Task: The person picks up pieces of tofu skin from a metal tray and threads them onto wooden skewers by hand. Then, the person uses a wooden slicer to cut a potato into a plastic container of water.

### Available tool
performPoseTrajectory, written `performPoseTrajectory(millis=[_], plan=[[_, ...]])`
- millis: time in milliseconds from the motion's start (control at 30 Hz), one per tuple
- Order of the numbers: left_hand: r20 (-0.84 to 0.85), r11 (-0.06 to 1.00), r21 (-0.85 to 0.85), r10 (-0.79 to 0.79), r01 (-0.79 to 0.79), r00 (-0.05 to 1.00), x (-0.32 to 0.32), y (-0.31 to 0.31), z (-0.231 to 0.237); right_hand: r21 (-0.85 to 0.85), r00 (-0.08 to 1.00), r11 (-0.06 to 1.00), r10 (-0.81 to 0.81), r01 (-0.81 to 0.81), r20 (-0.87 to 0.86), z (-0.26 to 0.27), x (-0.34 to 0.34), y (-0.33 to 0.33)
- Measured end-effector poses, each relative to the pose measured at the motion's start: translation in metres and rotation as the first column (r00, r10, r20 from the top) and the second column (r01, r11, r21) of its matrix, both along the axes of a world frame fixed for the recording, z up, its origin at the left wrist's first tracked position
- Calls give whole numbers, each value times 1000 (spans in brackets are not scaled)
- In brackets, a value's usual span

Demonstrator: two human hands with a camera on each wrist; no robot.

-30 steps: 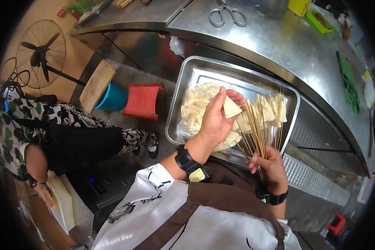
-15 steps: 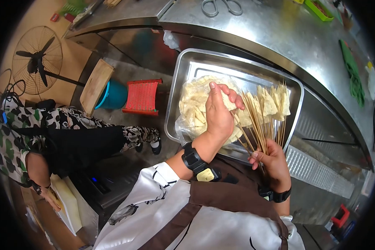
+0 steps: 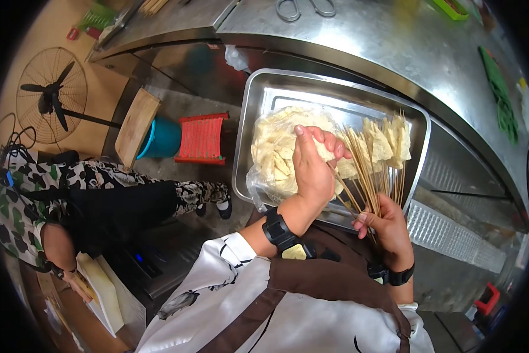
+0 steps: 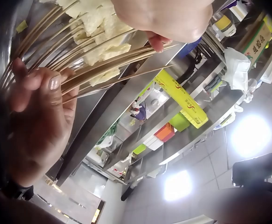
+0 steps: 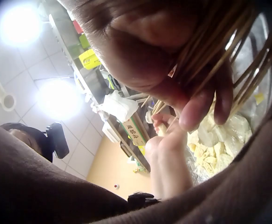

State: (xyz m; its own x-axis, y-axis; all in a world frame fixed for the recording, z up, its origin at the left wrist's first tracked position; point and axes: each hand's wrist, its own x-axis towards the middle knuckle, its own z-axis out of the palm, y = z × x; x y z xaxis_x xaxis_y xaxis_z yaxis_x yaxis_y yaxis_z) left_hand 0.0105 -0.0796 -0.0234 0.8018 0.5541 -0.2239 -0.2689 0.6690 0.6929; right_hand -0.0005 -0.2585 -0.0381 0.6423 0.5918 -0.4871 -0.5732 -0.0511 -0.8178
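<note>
In the head view my left hand [image 3: 313, 173] holds a pale folded piece, largely hidden by the curled fingers; the right wrist view shows part of the piece [image 5: 162, 129] between them. Beside it, my right hand [image 3: 388, 230] grips a fanned bundle of thin wooden skewers [image 3: 367, 176] near their lower ends. Several skewers carry folded pale pieces [image 3: 396, 138] at their far ends. One skewer slants toward the left fingers; its tip is hidden. A clear bag of pale pieces [image 3: 273, 153] lies in the metal tray [image 3: 420, 170] beyond both hands.
A steel counter [image 3: 370, 35] with scissors [image 3: 305, 9] and a green cloth [image 3: 499, 94] runs behind the tray. Left of the tray are a red stool [image 3: 201, 138], a blue bucket [image 3: 161, 138] and another person [image 3: 99, 200]. A fan [image 3: 51, 97] stands farther left.
My left hand has turned and its fingers have closed farther over the pale piece, which showed plainly before. The right hand keeps its grip on the skewers.
</note>
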Motion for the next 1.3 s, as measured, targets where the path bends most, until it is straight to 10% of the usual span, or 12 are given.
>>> performPoseTrajectory(millis=[1300], plan=[[5,995,-63,-76,76,997,-9,-28,-5,32,1000,999,-8,8,16,0,2,1]])
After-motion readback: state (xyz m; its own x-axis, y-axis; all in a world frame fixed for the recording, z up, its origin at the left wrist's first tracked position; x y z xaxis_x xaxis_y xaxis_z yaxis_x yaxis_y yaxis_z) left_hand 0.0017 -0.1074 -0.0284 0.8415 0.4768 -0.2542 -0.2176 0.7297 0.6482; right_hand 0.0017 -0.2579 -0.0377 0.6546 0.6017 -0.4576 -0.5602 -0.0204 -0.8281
